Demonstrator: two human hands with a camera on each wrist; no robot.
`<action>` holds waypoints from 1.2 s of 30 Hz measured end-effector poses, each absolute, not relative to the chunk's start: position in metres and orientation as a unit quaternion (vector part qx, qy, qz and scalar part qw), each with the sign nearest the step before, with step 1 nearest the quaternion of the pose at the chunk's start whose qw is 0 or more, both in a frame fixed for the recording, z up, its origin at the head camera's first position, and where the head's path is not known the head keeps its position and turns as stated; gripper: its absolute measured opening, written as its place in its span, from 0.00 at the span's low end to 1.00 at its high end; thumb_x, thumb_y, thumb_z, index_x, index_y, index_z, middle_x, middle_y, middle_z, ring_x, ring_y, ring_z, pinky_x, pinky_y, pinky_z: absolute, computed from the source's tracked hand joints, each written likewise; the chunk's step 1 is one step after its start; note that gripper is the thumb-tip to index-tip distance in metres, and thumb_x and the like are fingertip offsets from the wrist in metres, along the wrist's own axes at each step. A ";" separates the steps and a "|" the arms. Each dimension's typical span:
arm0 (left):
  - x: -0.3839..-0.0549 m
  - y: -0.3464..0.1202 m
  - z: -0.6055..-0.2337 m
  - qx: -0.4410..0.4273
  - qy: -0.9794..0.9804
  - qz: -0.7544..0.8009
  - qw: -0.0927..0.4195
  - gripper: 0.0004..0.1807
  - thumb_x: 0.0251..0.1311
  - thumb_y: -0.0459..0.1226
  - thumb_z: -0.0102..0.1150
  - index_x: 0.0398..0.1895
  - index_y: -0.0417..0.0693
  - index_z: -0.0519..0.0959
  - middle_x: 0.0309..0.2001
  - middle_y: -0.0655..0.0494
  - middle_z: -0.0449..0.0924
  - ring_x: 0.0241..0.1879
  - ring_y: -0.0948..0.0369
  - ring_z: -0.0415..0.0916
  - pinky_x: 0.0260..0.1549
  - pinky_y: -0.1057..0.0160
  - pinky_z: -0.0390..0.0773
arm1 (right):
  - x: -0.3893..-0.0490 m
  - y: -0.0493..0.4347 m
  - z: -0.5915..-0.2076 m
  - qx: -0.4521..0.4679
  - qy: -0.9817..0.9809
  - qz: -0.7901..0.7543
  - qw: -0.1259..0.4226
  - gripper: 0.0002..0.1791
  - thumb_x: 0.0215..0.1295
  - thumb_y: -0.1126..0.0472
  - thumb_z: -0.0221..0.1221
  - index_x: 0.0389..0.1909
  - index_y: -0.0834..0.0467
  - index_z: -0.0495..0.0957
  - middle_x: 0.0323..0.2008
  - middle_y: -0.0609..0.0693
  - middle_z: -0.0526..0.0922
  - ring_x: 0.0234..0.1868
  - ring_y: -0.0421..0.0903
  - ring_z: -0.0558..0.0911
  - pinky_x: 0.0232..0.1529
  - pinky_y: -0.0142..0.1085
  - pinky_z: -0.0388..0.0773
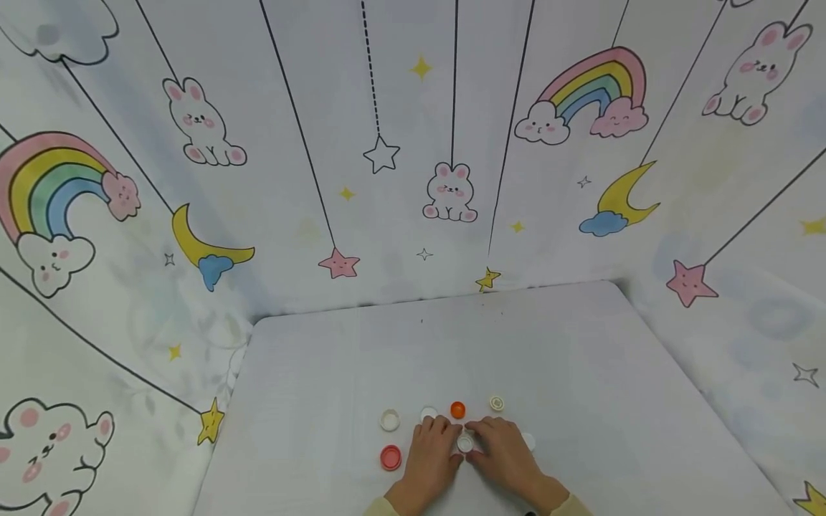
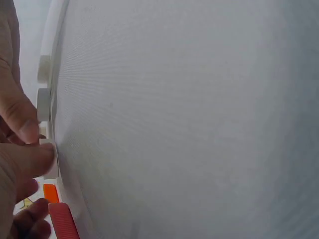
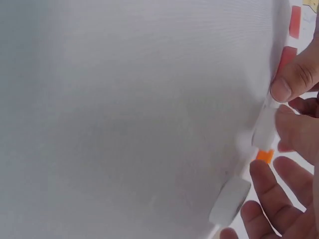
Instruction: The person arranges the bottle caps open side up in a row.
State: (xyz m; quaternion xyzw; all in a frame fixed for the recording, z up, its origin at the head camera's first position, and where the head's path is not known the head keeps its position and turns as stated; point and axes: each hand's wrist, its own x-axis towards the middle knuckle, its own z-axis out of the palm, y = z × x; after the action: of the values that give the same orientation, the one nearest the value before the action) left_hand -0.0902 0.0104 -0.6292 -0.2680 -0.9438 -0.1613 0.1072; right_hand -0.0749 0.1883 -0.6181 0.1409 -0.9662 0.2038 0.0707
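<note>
A white bottle cap (image 1: 465,443) lies between the two hands at the front of the table. My left hand (image 1: 434,455) holds its left side, thumb at the near edge and forefinger at the far edge. From the other side my right hand (image 1: 505,453) pinches the same cap with thumb and forefinger. In the left wrist view the left thumb covers part of the white cap (image 2: 51,172). The right wrist view has the right thumb against the cap (image 3: 264,132), its other fingers spread loosely below.
Around the hands lie a red cap (image 1: 390,457), a cream cap (image 1: 390,420), an orange cap (image 1: 457,410) and a yellowish cap (image 1: 496,403). Another white cap (image 1: 429,412) sits behind the left hand, and a white one (image 1: 528,441) beside the right. A patterned backdrop (image 1: 290,179) surrounds the white table (image 1: 323,373).
</note>
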 end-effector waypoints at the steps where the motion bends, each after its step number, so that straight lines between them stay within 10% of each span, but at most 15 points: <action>1: -0.090 0.011 -0.629 -0.273 -0.939 -0.168 0.122 0.25 0.44 0.48 0.75 0.48 0.57 0.81 0.41 0.61 0.74 0.40 0.61 0.66 0.36 0.62 0.65 | -0.074 0.191 -0.618 0.135 -0.966 0.206 0.077 0.23 0.44 0.53 0.75 0.44 0.50 0.83 0.33 0.38 0.80 0.35 0.37 0.74 0.43 0.44 0.72; 11: -0.095 0.026 -0.622 -0.324 -0.901 -0.227 0.176 0.21 0.48 0.50 0.73 0.45 0.56 0.81 0.41 0.62 0.74 0.39 0.62 0.67 0.36 0.65 0.64 | -0.063 0.219 -0.614 0.122 -0.956 0.219 0.150 0.24 0.39 0.56 0.78 0.41 0.51 0.83 0.33 0.39 0.80 0.36 0.38 0.75 0.42 0.44 0.72; 36: -0.099 0.057 -0.623 -0.346 -0.923 -0.167 0.022 0.16 0.55 0.50 0.68 0.46 0.57 0.83 0.40 0.63 0.73 0.41 0.63 0.64 0.38 0.63 0.62 | -0.053 0.248 -0.628 0.090 -0.963 0.211 0.141 0.21 0.40 0.55 0.77 0.39 0.50 0.84 0.36 0.40 0.80 0.41 0.41 0.78 0.44 0.45 0.74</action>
State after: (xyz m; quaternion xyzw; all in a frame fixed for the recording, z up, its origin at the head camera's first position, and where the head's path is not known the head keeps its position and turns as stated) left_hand -0.0989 0.0570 -0.6235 -0.3458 -0.9230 -0.1671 0.0222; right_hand -0.0529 0.2476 -0.6282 0.0902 -0.9631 0.2108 0.1408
